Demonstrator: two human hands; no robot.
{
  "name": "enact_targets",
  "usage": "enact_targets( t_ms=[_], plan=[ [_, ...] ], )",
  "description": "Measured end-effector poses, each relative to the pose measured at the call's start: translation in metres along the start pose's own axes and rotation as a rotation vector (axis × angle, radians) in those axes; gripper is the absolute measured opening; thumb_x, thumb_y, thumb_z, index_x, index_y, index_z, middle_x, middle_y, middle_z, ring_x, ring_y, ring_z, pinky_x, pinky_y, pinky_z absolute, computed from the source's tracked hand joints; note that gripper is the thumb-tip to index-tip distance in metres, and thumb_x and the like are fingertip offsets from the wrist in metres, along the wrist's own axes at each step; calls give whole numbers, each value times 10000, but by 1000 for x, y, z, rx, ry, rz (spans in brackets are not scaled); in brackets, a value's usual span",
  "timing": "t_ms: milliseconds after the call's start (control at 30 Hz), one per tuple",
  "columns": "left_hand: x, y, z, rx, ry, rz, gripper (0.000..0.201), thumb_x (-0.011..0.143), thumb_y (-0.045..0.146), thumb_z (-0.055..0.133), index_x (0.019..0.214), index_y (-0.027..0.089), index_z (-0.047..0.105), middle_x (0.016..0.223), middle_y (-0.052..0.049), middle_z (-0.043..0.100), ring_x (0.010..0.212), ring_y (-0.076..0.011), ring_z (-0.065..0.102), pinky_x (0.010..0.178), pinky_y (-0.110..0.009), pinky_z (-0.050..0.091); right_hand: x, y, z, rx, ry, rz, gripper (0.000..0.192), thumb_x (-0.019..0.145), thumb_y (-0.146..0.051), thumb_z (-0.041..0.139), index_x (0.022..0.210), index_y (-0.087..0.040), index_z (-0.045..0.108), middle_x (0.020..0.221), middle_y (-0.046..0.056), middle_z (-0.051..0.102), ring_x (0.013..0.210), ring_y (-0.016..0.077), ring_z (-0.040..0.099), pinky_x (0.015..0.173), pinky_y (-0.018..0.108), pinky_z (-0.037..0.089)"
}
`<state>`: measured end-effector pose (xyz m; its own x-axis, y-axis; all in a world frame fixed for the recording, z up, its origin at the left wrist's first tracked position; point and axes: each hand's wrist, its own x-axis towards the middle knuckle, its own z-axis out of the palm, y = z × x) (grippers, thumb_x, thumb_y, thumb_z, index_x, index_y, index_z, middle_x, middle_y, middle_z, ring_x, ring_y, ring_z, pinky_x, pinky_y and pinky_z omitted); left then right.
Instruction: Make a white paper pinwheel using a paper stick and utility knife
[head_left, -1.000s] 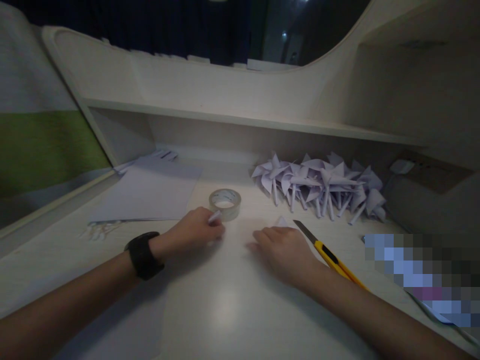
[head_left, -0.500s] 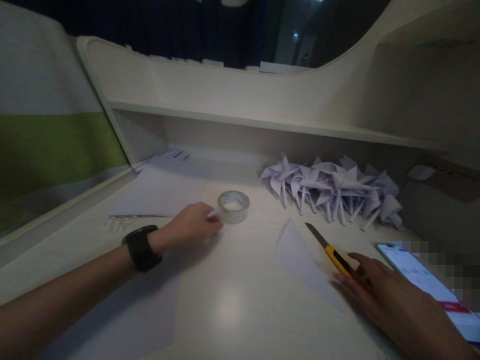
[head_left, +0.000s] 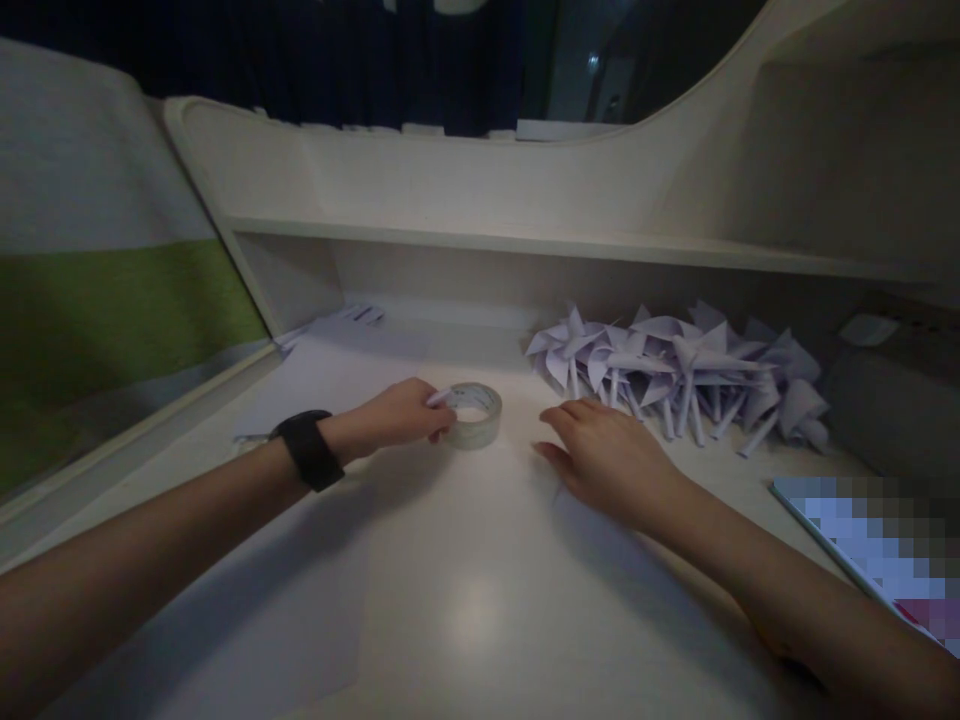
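The left hand (head_left: 409,412) is closed on a small white paper tube (head_left: 439,397), a narrow, tightly rolled piece whose end pokes out above the thumb; this tube is just to the left of a roll of clear tape (head_left: 475,436), a glossy, see-through ring lying flat near the middle of the table (head_left: 457,570); the fingertips overlap the ring's left edge in view, and I cannot tell whether they touch it. The right hand (head_left: 592,450) is open, thumb and fingers parted, to the right of the tape; below it lies a thin, smooth piece of white paper (head_left: 596,532), partly covered by the hand and its shadow.

A matte black band (head_left: 309,450) wraps the left wrist; beyond it, at the far left, lies a stack of flat white sheets (head_left: 307,375), and another broad sheet (head_left: 292,635) spreads at the near left. At the far right, paper pinwheels (head_left: 686,362) crowd together, their vanes curled and pointed, their stalks slim rolled tubes. A phone (head_left: 832,530), flat and rectangular with its screen partly blurred, lies at the right; a bit of yellow (head_left: 766,635) shows under the right forearm; the table's surface is pale and faintly grained, with a soft shine at the near middle.
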<state>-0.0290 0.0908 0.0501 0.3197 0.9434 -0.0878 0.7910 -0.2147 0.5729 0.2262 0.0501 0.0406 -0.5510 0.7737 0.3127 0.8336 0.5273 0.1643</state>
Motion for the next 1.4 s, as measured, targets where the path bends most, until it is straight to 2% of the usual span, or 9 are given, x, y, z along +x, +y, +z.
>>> enact_targets(
  t_ms=[67,167,333,500,733,833,1000,1167,1400],
  plan=[
    [3,1,-3,-3,-19,-6,257,725,332,505,569,149,597,553,-24,567,544,-143,498,534,-268,331,-19,13,-6,-76,-88,133,249,896,-356,531,956,-140,640,885,154,687,812,301,659,656,380,482],
    [8,4,-8,-15,-60,-8,231,709,320,521,561,153,580,519,-6,503,507,-128,443,497,-270,289,-69,42,-8,-115,-229,306,385,895,-521,465,851,-174,626,801,141,686,701,314,665,553,374,449],
    [17,9,-14,-58,-155,-73,241,715,345,533,558,162,537,479,12,422,430,-103,338,441,-276,198,-149,79,10,97,-473,604,459,825,-670,456,830,-265,673,821,164,703,666,317,678,480,367,424],
    [27,12,-17,-78,-210,-102,239,708,328,552,540,166,500,474,25,384,418,-86,284,436,-275,157,-175,76,26,197,-352,643,494,797,-643,536,1043,-235,665,907,136,713,699,323,686,554,393,472],
    [33,21,-21,-100,-299,-146,247,671,261,573,482,177,440,447,30,337,412,-79,248,440,-272,136,-166,90,23,275,-311,579,340,833,-517,535,838,-206,672,808,151,700,636,270,667,533,356,497],
    [32,27,-22,-89,-310,-129,257,671,255,594,477,173,447,444,29,338,408,-73,248,445,-271,136,-151,92,14,280,-177,524,334,870,-476,484,973,-204,649,918,179,700,732,289,678,583,370,530],
    [31,30,-23,-28,-303,-101,217,675,231,578,499,167,468,436,32,330,391,-69,244,440,-271,125,-92,68,-2,355,-71,206,355,923,-387,450,1194,-199,580,1112,144,663,897,278,666,754,387,542],
    [34,24,-22,-8,-301,-77,188,659,240,546,511,171,453,458,35,359,392,-71,256,416,-260,138,-41,50,-9,374,-109,39,345,938,-348,442,1216,-206,590,1073,130,656,904,259,646,770,390,528],
    [33,22,-21,-28,-274,-71,177,636,227,571,503,163,472,439,44,347,371,-62,251,399,-246,155,-27,36,-15,410,-143,6,347,929,-304,448,1227,-210,599,1058,114,655,881,233,642,744,349,515]
  ],
)
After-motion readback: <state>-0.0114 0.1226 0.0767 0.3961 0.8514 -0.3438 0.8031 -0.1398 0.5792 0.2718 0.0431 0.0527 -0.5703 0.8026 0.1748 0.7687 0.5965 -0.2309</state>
